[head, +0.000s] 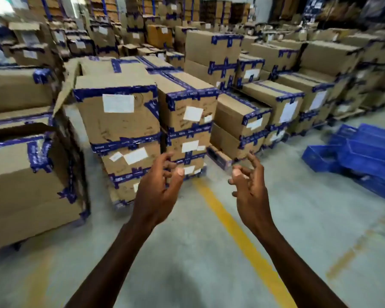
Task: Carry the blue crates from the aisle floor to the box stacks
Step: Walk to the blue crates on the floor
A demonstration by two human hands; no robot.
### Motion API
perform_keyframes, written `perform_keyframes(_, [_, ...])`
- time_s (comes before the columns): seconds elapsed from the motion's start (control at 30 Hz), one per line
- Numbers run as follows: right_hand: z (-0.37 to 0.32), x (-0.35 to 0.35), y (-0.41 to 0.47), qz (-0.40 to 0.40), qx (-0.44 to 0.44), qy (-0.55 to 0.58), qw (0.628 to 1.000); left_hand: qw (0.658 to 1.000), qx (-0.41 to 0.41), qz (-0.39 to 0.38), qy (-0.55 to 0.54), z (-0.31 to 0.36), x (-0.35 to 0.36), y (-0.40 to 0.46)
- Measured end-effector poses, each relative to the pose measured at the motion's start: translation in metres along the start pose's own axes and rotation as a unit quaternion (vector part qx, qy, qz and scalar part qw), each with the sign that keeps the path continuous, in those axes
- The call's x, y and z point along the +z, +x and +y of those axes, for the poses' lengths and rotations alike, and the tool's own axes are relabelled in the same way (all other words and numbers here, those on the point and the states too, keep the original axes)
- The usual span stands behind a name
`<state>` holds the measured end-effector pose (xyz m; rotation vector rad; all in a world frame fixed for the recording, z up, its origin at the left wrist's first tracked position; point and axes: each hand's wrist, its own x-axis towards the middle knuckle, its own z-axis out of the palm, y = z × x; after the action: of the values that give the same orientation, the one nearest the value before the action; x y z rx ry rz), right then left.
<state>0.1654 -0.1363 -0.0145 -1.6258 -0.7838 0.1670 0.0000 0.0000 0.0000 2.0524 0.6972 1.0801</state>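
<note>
Several blue plastic crates [362, 156] lie in a loose, tilted pile on the grey aisle floor at the right edge. Stacks of brown cardboard boxes with blue tape [120, 121] stand ahead and to the left. My left hand [158, 185] and my right hand [249, 185] are raised in front of me, palms facing each other, fingers curled and apart. Neither hand holds anything. Both hands are well left of the crates and short of the box stacks.
A yellow line [236, 232] runs along the concrete floor between my arms. A large box stack [27, 181] stands close on the left. More taped box stacks [285, 101] fill the background, on low pallets along the aisle edge.
</note>
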Motion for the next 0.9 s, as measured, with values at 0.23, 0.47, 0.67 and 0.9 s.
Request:
perform_keyframes(0.23, [0.071, -0.07, -0.002, 0.075, 0.103, -0.033, 0.991, 0.994, -0.03, -0.09, -0.055, -0.002, 0.118, 0.008])
perform_keyframes(0.47, [0.159, -0.177, 0.029, 0.132, 0.182, -0.023, 0.974, 0.984, -0.06, -0.137, -0.095, 0.032, 0.263, 0.023])
perform_keyframes(0.67, [0.209, -0.282, 0.06, 0.199, 0.221, -0.027, 0.954, 0.967, -0.093, -0.201, -0.127, 0.079, 0.395, 0.031])
perform_keyframes(0.9, [0.264, -0.375, 0.124, 0.28, 0.242, -0.015, 0.929, 0.944, -0.088, -0.283, -0.145, 0.109, 0.539, 0.072])
